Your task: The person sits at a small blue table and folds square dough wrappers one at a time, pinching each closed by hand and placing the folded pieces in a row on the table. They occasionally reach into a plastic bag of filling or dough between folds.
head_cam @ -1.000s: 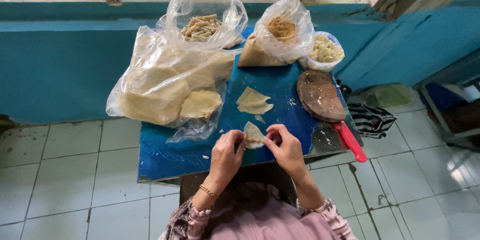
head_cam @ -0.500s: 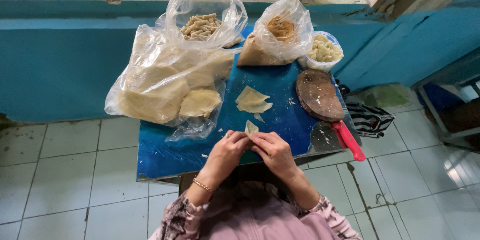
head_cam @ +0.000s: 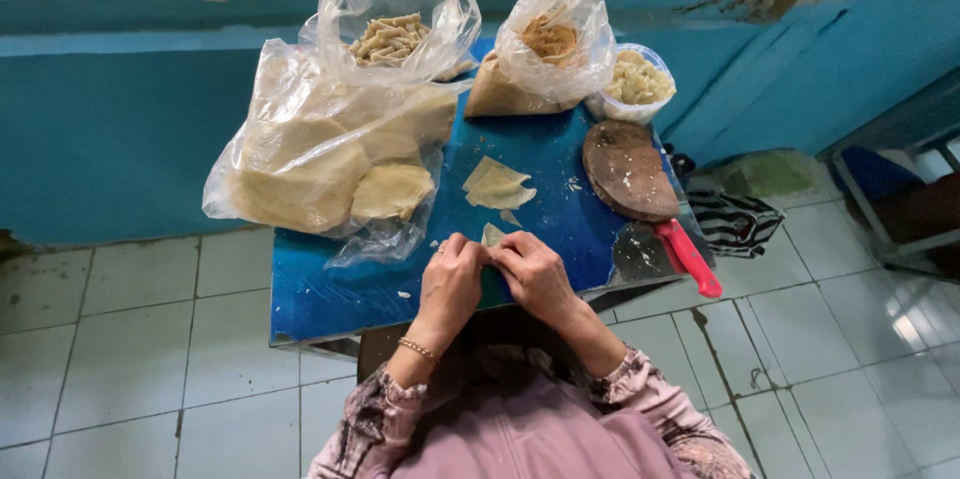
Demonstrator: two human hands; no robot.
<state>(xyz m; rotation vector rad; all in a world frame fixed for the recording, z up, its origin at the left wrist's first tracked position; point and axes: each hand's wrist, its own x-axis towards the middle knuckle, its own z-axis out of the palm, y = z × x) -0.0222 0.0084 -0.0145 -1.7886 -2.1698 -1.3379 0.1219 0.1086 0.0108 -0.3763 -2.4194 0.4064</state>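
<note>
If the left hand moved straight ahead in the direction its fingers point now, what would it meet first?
The left hand points toward the right hand; they already meet around a pale wrapper piece.

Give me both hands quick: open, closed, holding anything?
Left hand: fingers curled shut on the small pale wrapper piece.
Right hand: fingers curled shut on the same piece, touching the left.

Setting: an informal food-preparation station in a tiled, semi-outdoor home or stall area. Indicators: a small blue plastic-covered table (head_cam: pixel 330 289) at frame centre, clear plastic bags of pale dough sheets (head_cam: pixel 300 159) at upper left, a round wooden cutting board (head_cam: pixel 628 169) at right, and a turquoise painted wall (head_cam: pixel 110 109) behind.
</note>
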